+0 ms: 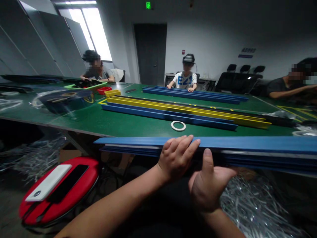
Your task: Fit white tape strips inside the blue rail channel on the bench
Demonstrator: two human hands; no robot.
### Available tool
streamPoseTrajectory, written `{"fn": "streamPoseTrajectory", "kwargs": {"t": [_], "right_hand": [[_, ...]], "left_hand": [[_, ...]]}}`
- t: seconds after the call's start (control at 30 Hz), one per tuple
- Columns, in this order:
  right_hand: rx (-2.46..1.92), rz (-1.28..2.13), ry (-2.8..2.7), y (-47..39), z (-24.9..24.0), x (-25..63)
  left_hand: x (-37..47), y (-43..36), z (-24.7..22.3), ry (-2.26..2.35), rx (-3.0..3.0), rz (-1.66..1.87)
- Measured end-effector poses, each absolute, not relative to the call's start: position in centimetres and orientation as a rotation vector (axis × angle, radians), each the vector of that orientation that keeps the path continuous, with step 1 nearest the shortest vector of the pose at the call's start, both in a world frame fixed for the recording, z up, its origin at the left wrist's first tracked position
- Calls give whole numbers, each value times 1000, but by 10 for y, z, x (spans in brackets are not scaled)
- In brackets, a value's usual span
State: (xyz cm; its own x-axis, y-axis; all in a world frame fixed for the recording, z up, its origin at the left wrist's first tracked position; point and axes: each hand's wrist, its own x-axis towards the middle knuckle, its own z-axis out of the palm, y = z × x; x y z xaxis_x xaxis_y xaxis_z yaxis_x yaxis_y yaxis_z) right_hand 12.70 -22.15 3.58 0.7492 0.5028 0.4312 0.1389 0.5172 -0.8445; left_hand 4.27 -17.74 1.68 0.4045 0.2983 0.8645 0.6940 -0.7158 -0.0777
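A stack of long blue profile strips point(247, 144) lies across the near edge of the table, with a pale line along its front side. My left hand point(175, 157) is closed over it, fingers bent across the top face and thumb hidden. Just to the right, my right hand point(210, 183) grips the near side from below. Its thumb points up against the strips, and the other fingers are mostly out of sight beneath. Beyond the stack, a white tape ring point(178, 126) lies flat on the green table point(138, 129).
Farther back lie blue strips point(168, 115), yellow strips point(188, 109) and more blue strips point(193, 95) before a seated person point(184, 79). Two other people sit left and right. A red stool point(81, 168) holds a phone and power bank. Shredded plastic point(257, 205) lies below.
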Motion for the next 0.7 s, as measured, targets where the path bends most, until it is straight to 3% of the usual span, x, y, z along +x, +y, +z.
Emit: {"fn": "streamPoseTrajectory", "kwargs": {"t": [0.4,0.7], "right_hand": [[-952,-237,-861,-205,90,149],[-988,-357,-911,-209,132,136]], "left_hand": [[60,-167,48,-676,-2198,-1394],[57,-163,78,-769,-2132,-1359]]}}
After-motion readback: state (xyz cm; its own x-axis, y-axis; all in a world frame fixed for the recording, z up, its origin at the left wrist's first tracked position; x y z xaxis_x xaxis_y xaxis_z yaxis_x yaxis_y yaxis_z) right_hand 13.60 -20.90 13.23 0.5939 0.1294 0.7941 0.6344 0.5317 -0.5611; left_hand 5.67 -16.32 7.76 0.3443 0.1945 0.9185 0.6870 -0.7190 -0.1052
